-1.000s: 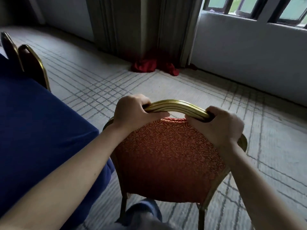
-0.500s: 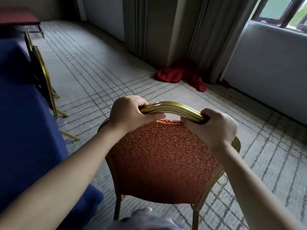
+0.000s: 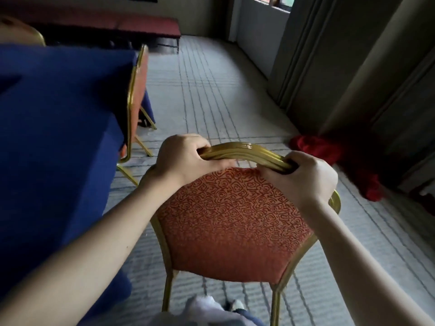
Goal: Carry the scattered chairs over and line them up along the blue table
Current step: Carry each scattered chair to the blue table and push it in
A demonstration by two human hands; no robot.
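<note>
A banquet chair [image 3: 231, 222] with a gold frame and red patterned backrest stands right in front of me, its back toward me. My left hand [image 3: 186, 157] grips the left part of its curved gold top rail, and my right hand [image 3: 303, 177] grips the right part. The blue-clothed table [image 3: 54, 128] fills the left side, close beside the held chair. A second matching chair [image 3: 136, 100] stands against the table's long edge further ahead. Part of a third chair back [image 3: 21, 31] shows at the far left behind the table.
Grey striped carpet [image 3: 211, 95] runs ahead between the table and the curtained wall [image 3: 353, 74] on the right. A red cloth heap [image 3: 334, 156] lies at the curtain's foot. A low red-topped table [image 3: 131, 24] stands at the far end.
My view has swung to the left along the table's side, and the chair in both hands has turned with it. The second chair and the far red table have come into sight.
</note>
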